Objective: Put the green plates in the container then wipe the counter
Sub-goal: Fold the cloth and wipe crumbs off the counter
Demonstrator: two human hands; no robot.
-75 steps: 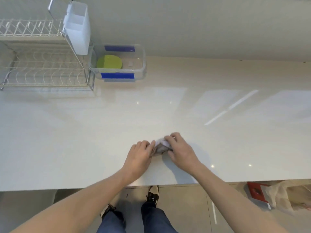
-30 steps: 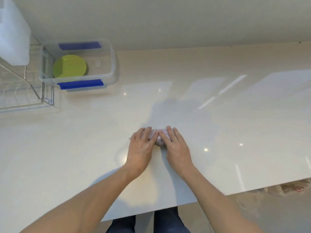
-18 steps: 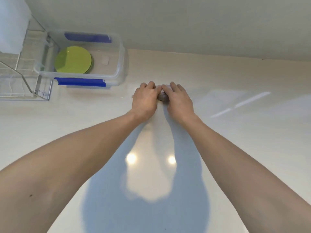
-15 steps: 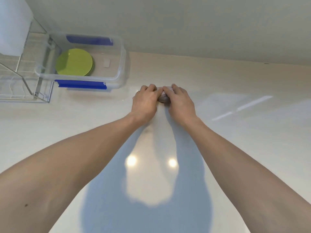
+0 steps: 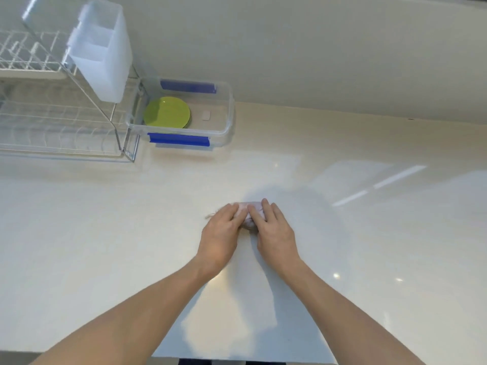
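A small pale cloth (image 5: 247, 212) lies bunched on the cream counter (image 5: 342, 246), pressed down under both my hands. My left hand (image 5: 220, 233) covers its left side and my right hand (image 5: 271, 230) covers its right side, fingers flat on it. Far to the upper left, the green plates (image 5: 167, 112) lie stacked in a clear plastic container (image 5: 224, 133) with blue clips, against the wall.
A white wire dish rack (image 5: 58, 127) with a white cutlery holder (image 5: 101, 48) stands left of the container. The wall runs along the back of the counter. The counter's front edge (image 5: 237, 358) is near the bottom of the view.
Both hands pushed the cloth away toward the wall near the container, then drew it back toward me to the middle of the counter. The plates and container stayed put.
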